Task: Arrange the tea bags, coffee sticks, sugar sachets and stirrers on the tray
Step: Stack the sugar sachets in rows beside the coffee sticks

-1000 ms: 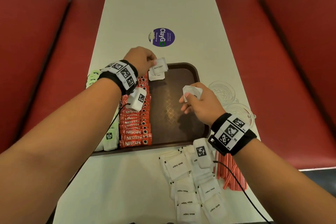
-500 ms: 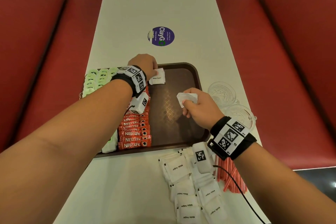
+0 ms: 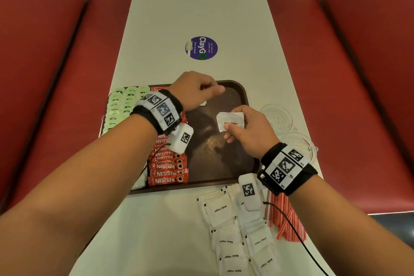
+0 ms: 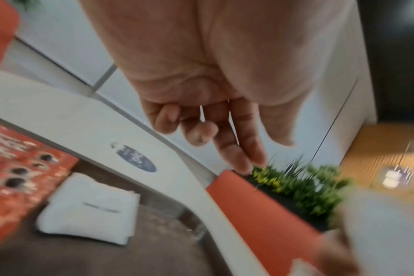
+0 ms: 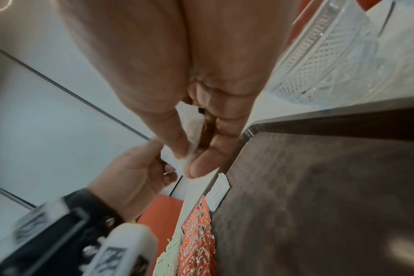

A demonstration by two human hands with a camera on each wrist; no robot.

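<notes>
Right hand (image 3: pixel 248 132) pinches sugar sachet (image 3: pixel 230 121) over tray (image 3: pixel 245 96).

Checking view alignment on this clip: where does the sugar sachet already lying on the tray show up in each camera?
Head: sugar sachet at the tray's far end, mostly hidden under the left hand.
Left wrist: lower left, flat on the tray.
Right wrist: centre, edge-on.
Shared landmark: the red coffee sticks beside it.
</notes>
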